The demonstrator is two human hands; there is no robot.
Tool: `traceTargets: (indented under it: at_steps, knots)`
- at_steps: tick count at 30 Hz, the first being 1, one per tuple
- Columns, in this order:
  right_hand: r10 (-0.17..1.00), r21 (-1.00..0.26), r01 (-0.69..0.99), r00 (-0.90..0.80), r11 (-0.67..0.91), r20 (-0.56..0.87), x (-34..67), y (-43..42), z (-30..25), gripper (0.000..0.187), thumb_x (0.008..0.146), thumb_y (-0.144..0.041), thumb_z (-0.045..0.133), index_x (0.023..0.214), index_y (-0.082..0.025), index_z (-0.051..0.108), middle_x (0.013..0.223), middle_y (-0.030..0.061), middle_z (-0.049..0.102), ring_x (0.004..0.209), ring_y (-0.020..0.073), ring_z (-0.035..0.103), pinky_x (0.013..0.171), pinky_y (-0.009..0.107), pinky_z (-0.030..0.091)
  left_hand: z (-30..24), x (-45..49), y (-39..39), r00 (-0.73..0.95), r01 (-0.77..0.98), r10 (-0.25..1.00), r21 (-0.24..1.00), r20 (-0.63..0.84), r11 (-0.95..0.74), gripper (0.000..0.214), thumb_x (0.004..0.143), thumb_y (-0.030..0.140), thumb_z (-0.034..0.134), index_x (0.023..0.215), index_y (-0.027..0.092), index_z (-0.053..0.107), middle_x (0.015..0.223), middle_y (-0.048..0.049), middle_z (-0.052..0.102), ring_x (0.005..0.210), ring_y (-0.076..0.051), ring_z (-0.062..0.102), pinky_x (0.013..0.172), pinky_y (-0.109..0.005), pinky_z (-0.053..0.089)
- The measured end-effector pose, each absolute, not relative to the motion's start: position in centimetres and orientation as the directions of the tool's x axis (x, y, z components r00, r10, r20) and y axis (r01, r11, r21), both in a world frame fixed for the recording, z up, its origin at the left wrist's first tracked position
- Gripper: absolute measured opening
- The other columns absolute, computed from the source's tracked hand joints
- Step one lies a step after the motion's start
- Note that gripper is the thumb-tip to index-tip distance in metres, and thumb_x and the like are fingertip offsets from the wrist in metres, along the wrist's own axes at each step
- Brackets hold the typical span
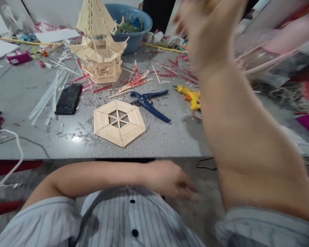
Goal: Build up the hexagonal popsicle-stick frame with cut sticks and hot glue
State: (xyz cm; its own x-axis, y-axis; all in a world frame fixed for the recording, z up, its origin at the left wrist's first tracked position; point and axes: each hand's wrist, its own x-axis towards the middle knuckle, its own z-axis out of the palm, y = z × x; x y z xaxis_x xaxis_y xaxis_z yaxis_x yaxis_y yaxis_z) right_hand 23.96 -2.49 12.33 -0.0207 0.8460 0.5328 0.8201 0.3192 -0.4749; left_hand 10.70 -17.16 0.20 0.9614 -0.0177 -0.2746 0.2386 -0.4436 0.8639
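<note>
Hexagonal panel of slender wooden sticks [121, 132], lying flat on the grey table [170, 144] near its front edge. Its rings and six spokes appear complete; behind it stands a tiered pagoda model [100, 55], its lower storey and pointed roof built. The panel lies apart from the model, so any joining appears undone. The left hand [170, 180], fingers half curled, hangs before the table; the right hand [208, 31] is raised, partly cropped. Blur prevents telling whether either grips anything. A blue hand cutter [149, 104] lies just beside the panel; a smartphone [68, 98] and red-printed wrappers [136, 83] crowd the surroundings. The right forearm [229, 113] partly hides the yellow glue gun [193, 97].
</note>
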Motion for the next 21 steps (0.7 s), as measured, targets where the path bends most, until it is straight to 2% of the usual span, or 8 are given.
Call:
traceTargets:
  at_steps: [1,3,4,7,10,13,18,21]
  knots:
    - [0.763,-0.392,0.828,-0.066,0.402,0.643,24.0,-3.2,10.5,0.025,0.089,-0.025,0.043,0.103,-0.018,0.064,0.100,0.0043,0.064,0.095,0.0167,0.061,0.081,0.032,0.048,1.2,9.6,-15.9,0.968,0.251,0.120,0.816,-0.221,-0.521,0.034,0.091,0.041,0.049,0.101,0.017,0.070,0.100,-0.0065,0.073,0.089,-0.017,0.066,0.079,-0.027,0.049]
    - [0.861,-0.276,0.897,-0.186,0.345,0.472,24.3,-4.3,6.8,0.020,0.085,-0.022,0.051,0.091,-0.013,0.068,0.088,0.0073,0.068,0.083,0.0192,0.063,0.076,0.034,0.048,2.8,7.2,-13.0,0.873,0.411,0.481,0.649,-0.078,-0.640,0.033,0.092,0.035,0.044,0.100,0.017,0.070,0.102,-0.0076,0.073,0.091,-0.019,0.066,0.080,-0.030,0.049]
    - [0.908,-0.218,0.936,-0.181,0.277,0.378,24.6,-4.7,5.1,0.020,0.083,-0.023,0.054,0.094,-0.013,0.069,0.093,0.0092,0.069,0.088,0.0222,0.063,0.078,0.037,0.048,3.3,5.9,-11.4,0.767,0.537,0.641,0.527,0.020,-0.659,0.034,0.092,0.034,0.041,0.097,0.017,0.070,0.099,-0.0079,0.073,0.092,-0.021,0.066,0.081,-0.033,0.048]
    - [0.971,-0.117,0.979,-0.146,0.170,0.187,25.3,-5.1,1.1,0.032,0.084,-0.037,0.057,0.107,-0.017,0.067,0.109,0.0115,0.068,0.099,0.0291,0.061,0.079,0.041,0.047,3.2,2.5,-7.5,0.495,0.832,0.853,0.192,0.165,-0.520,0.032,0.088,0.032,0.048,0.111,0.017,0.065,0.114,-0.0109,0.067,0.110,-0.028,0.059,0.091,-0.039,0.047]
    - [0.984,-0.054,0.984,-0.164,0.168,0.073,25.5,-5.1,-1.1,0.040,0.084,-0.042,0.056,0.115,-0.019,0.064,0.118,0.0119,0.063,0.104,0.0308,0.059,0.080,0.042,0.047,1.9,0.3,-5.1,0.407,0.912,0.909,0.003,0.084,-0.409,0.045,0.087,0.037,0.049,0.125,0.014,0.055,0.124,-0.0169,0.059,0.117,-0.036,0.053,0.094,-0.049,0.046]
    - [0.986,-0.051,0.985,-0.162,0.163,0.034,25.5,-5.0,-1.9,0.041,0.086,-0.037,0.052,0.121,-0.017,0.061,0.126,0.0136,0.058,0.107,0.0300,0.058,0.083,0.041,0.047,1.0,-0.5,-4.0,0.397,0.918,0.917,0.009,-0.048,-0.397,0.051,0.087,0.046,0.045,0.129,0.017,0.052,0.127,-0.0184,0.056,0.117,-0.042,0.054,0.091,-0.056,0.047]
    - [0.993,-0.082,0.990,-0.107,0.111,0.053,25.7,-4.8,-2.5,0.040,0.089,-0.029,0.043,0.123,-0.015,0.059,0.121,0.0140,0.061,0.109,0.0288,0.058,0.087,0.039,0.045,0.5,-0.5,-2.8,0.459,0.887,0.881,0.002,-0.112,-0.462,0.049,0.087,0.043,0.043,0.128,0.019,0.053,0.123,-0.0155,0.059,0.114,-0.033,0.058,0.097,-0.045,0.046]
    - [0.997,-0.071,0.995,-0.066,0.070,0.050,25.8,-4.6,-2.6,0.039,0.090,-0.029,0.041,0.121,-0.015,0.059,0.121,0.0147,0.061,0.109,0.0294,0.057,0.086,0.039,0.045,0.3,-0.4,-2.2,0.481,0.876,0.871,0.011,-0.104,-0.482,0.045,0.086,0.031,0.043,0.127,0.017,0.055,0.123,-0.0153,0.060,0.113,-0.030,0.060,0.097,-0.042,0.046]
